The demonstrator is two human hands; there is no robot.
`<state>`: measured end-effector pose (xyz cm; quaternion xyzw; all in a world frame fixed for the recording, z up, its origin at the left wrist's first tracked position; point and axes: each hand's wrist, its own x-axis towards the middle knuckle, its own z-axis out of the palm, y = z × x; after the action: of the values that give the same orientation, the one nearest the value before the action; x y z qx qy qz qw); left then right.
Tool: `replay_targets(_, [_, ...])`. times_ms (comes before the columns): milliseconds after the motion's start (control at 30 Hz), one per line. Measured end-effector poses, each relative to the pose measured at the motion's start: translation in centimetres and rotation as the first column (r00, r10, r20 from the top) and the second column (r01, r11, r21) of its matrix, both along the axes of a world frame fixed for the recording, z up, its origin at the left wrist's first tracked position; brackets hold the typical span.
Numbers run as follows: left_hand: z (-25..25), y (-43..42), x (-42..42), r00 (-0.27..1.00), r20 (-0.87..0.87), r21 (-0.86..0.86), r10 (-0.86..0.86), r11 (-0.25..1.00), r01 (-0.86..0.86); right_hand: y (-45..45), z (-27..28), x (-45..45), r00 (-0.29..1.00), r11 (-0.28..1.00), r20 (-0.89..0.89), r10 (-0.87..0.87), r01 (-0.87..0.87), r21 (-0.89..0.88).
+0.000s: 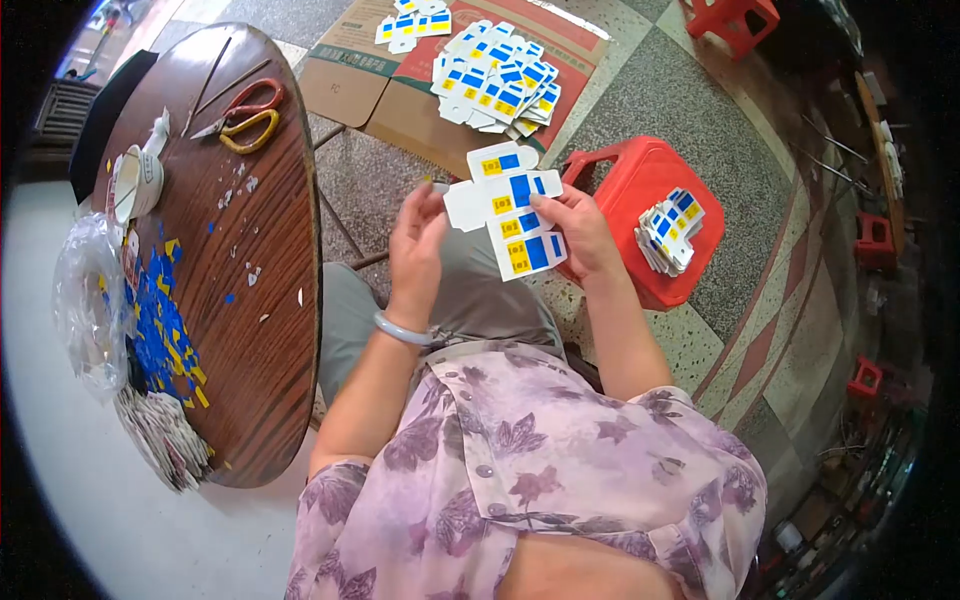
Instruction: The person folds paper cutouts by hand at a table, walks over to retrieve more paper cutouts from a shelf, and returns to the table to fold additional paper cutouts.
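A flat, unfolded cardboard carton, white with blue and yellow printed panels, is held up above my lap. My right hand pinches its right side, the thumb lying on the printed face. Beside the carton's left flap is my left hand, with its fingers curled in and a bangle on the wrist. A tiny yellow speck shows at those fingertips; what they hold, if anything, is too small to name.
A red stool at right carries a small stack of cartons. Ahead, a carton pile lies on flattened cardboard. On the wooden table are scissors, a cup and blue and yellow scraps.
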<state>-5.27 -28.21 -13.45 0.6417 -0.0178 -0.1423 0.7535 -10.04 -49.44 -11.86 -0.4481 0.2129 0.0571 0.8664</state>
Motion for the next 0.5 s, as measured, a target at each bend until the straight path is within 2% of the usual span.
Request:
replay_targets(67, [2.0,0.1,0.1,0.924,-0.373,-0.328,-0.083,0.944,-0.047,0.0,-0.2,0.1,1.0,1.0,0.012,0.014,-0.014,-0.013])
replay_targets(200, [2.6,-0.5,-0.2,0.913,-0.383,-0.463,-0.14,0.884,-0.059,0.7,0.5,0.1,0.996,0.997,0.043,0.083,-0.083,-0.002])
replay_targets(300, [2.5,-0.4,-0.4,0.918,-0.384,-0.356,-0.098,0.933,-0.049,1.0,0.0,-0.2,0.986,0.987,0.053,0.156,-0.158,0.027])
replay_targets(400, [3.0,-0.1,-0.4,0.91,-0.4,-0.32,-0.113,0.947,-0.023,1.1,0.3,-0.5,0.975,0.977,0.056,0.213,-0.214,0.007])
replay_targets(500, [3.0,0.0,-0.5,0.903,-0.415,-0.304,-0.11,0.952,-0.024,0.9,0.7,-0.5,0.968,0.969,0.079,0.239,-0.233,-0.079])
